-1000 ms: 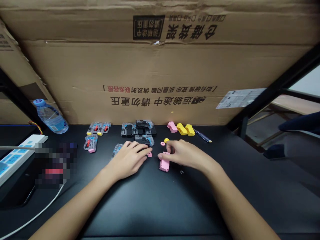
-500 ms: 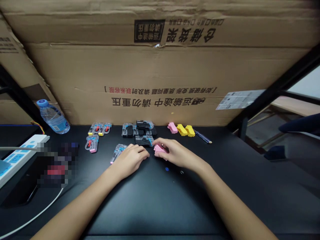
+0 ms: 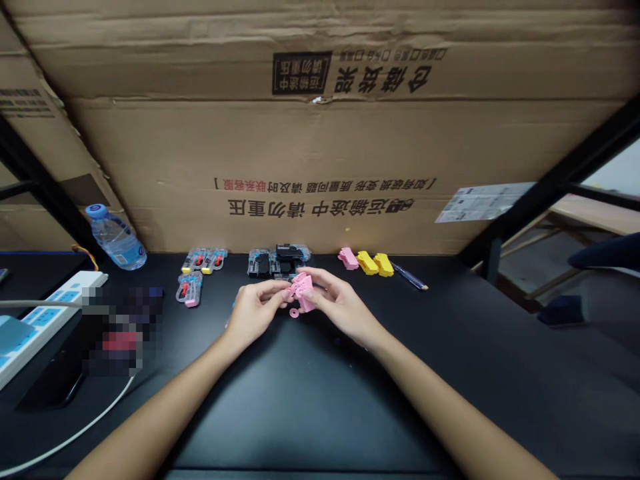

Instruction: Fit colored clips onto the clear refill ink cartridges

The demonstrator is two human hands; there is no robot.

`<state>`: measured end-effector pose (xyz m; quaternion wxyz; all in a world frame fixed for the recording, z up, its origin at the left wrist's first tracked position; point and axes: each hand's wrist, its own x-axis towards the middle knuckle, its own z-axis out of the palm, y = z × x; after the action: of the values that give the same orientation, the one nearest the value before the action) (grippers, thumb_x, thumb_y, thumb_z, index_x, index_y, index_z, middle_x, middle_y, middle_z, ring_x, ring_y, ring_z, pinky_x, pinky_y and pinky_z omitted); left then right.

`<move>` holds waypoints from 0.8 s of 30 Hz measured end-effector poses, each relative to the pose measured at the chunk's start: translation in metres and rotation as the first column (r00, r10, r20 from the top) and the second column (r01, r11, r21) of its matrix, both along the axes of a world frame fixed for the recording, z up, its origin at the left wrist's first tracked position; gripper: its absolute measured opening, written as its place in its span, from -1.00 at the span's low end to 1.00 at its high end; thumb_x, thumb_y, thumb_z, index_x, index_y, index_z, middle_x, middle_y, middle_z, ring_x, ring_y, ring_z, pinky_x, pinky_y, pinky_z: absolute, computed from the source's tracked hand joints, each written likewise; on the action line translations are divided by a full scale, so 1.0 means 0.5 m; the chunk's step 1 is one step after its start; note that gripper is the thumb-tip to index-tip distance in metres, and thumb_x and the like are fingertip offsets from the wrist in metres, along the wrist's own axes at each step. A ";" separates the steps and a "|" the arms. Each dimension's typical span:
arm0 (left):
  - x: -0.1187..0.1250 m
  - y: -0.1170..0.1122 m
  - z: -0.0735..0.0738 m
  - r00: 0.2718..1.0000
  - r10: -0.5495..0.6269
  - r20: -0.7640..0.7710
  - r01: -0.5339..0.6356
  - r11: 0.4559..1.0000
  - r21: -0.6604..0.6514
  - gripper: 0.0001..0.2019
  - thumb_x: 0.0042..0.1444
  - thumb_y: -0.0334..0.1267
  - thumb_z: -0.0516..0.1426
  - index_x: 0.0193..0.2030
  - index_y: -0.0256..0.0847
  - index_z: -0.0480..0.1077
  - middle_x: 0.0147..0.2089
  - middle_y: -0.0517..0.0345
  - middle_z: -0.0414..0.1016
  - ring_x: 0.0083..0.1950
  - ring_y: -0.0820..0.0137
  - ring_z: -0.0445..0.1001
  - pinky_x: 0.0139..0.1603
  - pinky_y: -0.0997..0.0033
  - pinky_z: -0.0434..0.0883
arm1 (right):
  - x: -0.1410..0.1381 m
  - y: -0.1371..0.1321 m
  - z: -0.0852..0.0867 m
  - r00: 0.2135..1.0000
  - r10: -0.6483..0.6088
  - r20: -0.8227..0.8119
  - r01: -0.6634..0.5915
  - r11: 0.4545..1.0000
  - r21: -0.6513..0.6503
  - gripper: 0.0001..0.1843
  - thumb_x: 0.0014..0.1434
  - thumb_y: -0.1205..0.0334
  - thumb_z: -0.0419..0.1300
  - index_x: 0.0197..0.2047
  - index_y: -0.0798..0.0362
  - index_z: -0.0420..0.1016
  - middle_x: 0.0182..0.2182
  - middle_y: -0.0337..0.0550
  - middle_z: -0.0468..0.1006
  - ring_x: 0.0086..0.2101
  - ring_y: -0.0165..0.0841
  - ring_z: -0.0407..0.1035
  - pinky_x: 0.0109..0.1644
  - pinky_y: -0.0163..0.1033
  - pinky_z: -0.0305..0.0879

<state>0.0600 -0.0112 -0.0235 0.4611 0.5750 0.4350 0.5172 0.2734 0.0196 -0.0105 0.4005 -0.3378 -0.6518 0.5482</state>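
Observation:
A pink plastic toy casing is held above the black table between my two hands. My right hand grips it from the right, fingers behind and thumb in front. From the left, my left hand pinches its near side with thumb and forefinger; the exact part pinched is small and partly hidden. Just below the fingertips shows a small pink ring; whether it lies on the table or hangs, I cannot tell. Behind my hands sit several clear-and-black toy pieces, partly covered by the fingers.
At the back right lie another pink casing, two yellow casings and a dark pen-like tool. Clear toys with red parts lie back left. A water bottle, power strip and white cable occupy the left.
My left hand has risen from the table and closed on the pink casing. The right hand has lifted and turned the casing slightly leftward. The small pink ring has come into sight.

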 end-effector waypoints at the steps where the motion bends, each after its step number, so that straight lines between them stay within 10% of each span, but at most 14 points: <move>1: 0.002 -0.001 -0.001 1.000 0.007 0.002 -0.007 1.000 0.000 -0.59 0.23 0.07 0.34 0.01 -0.21 0.69 0.00 -0.06 0.78 -0.03 0.13 0.77 0.05 0.12 0.72 | 0.002 0.002 0.000 1.000 -0.009 0.004 0.009 1.000 -0.016 -0.43 0.31 -0.06 0.41 0.32 -0.12 0.51 0.17 -0.03 0.66 0.06 -0.13 0.64 0.20 0.10 0.63; 24: -0.003 -0.004 0.011 0.998 -0.044 0.044 0.046 0.998 -0.035 -0.51 0.16 0.12 0.39 0.02 -0.27 0.70 0.02 -0.10 0.77 -0.02 0.09 0.78 0.09 0.08 0.73 | -0.018 -0.019 0.001 0.998 -0.013 -0.059 0.001 0.981 -0.193 -0.38 0.25 -0.13 0.46 0.29 -0.10 0.55 0.01 -0.08 0.71 -0.19 -0.22 0.65 0.00 0.03 0.72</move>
<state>0.0585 -0.0131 -0.0182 0.4922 0.5649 0.4211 0.5111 0.2644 0.0102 -0.0102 0.3873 -0.3606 -0.5823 0.6172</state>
